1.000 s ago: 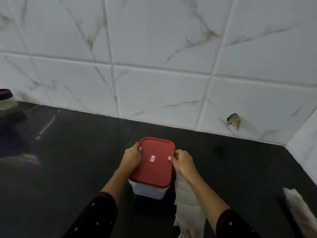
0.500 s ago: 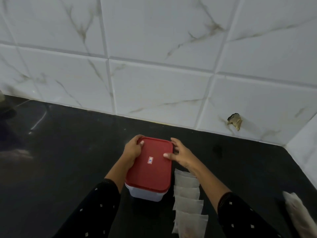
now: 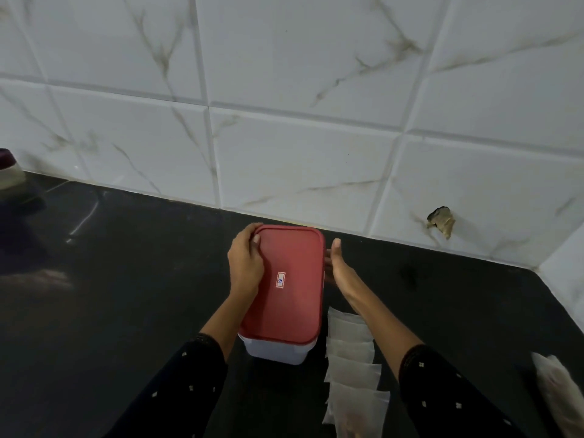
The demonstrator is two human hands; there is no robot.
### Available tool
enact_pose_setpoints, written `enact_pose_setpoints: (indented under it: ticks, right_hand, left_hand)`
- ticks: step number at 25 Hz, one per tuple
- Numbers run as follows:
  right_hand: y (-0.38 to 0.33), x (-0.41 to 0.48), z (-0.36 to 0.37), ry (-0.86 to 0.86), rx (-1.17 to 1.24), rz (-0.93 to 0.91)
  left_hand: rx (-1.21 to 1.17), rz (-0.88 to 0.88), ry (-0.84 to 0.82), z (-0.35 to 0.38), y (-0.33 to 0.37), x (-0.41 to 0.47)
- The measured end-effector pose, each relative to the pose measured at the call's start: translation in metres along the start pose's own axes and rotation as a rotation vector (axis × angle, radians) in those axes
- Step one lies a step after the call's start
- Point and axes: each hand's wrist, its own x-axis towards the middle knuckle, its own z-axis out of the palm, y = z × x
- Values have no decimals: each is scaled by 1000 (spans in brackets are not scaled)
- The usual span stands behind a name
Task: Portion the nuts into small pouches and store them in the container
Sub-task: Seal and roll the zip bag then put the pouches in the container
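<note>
A white container (image 3: 278, 352) with a red lid (image 3: 287, 282) stands on the black counter, lid on. My left hand (image 3: 245, 263) grips the lid's far left corner and side. My right hand (image 3: 339, 270) lies flat against the container's right side, fingers straight and mostly hidden behind the lid. A row of several small translucent pouches (image 3: 354, 361) lies on the counter just right of the container, under my right forearm; the nearest one seems to hold something dark.
The black counter (image 3: 126, 295) meets a white marble-tiled wall (image 3: 284, 137) close behind the container. A chipped hole (image 3: 441, 221) marks the wall at right. A plastic bag (image 3: 559, 387) lies at the right edge. A dark-topped object (image 3: 9, 172) sits far left.
The container has moved farther back toward the wall. My right hand slid off the lid's top to the container's right side, uncovering more pouches.
</note>
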Motion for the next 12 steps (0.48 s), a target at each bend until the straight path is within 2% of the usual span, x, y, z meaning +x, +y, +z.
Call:
enact_pose_setpoints:
  ticks: [3, 6, 10, 12]
  right_hand:
    - [-1, 1, 2, -2, -26, -30]
    - [-2, -6, 8, 28, -255, -118]
    - [35, 20, 8, -70, -373, -220]
    - [47, 22, 4, 45, -340, -334]
  left_hand:
    - [-89, 96, 57, -6, 12, -6]
    - [-171, 195, 106, -21, 29, -10]
    - [-216, 248, 140, -42, 30, -30]
    - [-224, 239, 126, -48, 26, -44]
